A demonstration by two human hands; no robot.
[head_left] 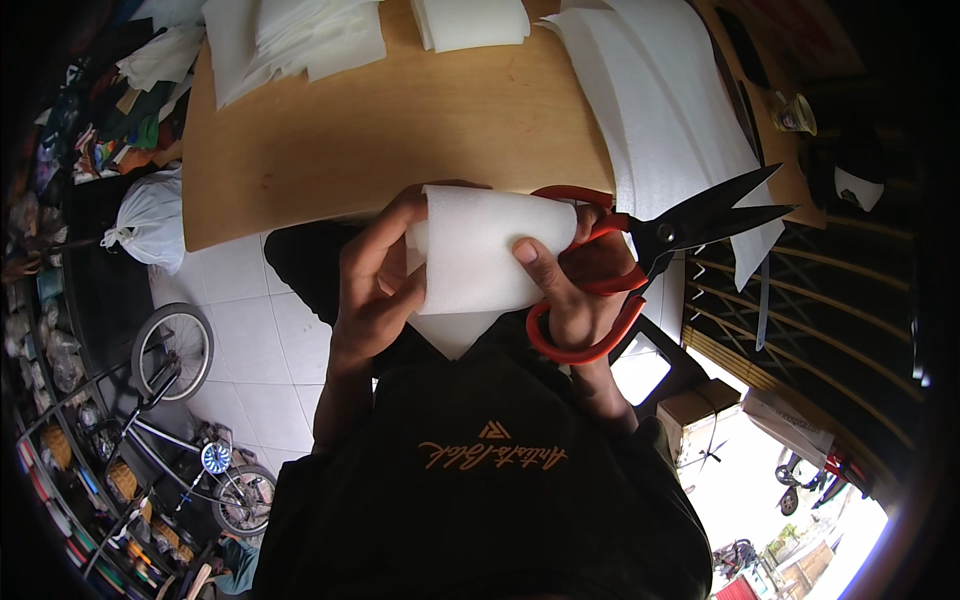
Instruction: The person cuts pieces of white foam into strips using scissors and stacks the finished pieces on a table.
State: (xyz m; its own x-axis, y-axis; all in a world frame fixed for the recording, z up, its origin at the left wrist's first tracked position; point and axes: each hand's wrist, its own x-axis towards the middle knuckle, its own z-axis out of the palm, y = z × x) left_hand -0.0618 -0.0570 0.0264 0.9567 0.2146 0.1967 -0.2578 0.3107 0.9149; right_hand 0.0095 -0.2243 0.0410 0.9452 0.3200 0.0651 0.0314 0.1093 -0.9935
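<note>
Between my two hands, over my lap by the table's near edge, is a folded piece of white sheet material [485, 250], with one pointed corner hanging below. My left hand [375, 270] grips its left side, thumb in front and fingers behind. On the right side, my right hand [575, 280] presses its thumb flat on the sheet. That same hand also carries scissors [665, 235] with red handles looped around its fingers. Their dark blades point right and stand a little apart, away from the sheet. The fingers behind the sheet are partly hidden.
On the wooden table [400, 130] lie stacked white sheets [300, 40], a folded white bundle [472, 22] and a long white sheet [660, 110] draping off its right edge. A white sack [150, 220] and a bicycle [172, 350] stand at left, a cardboard box [697, 402] at lower right.
</note>
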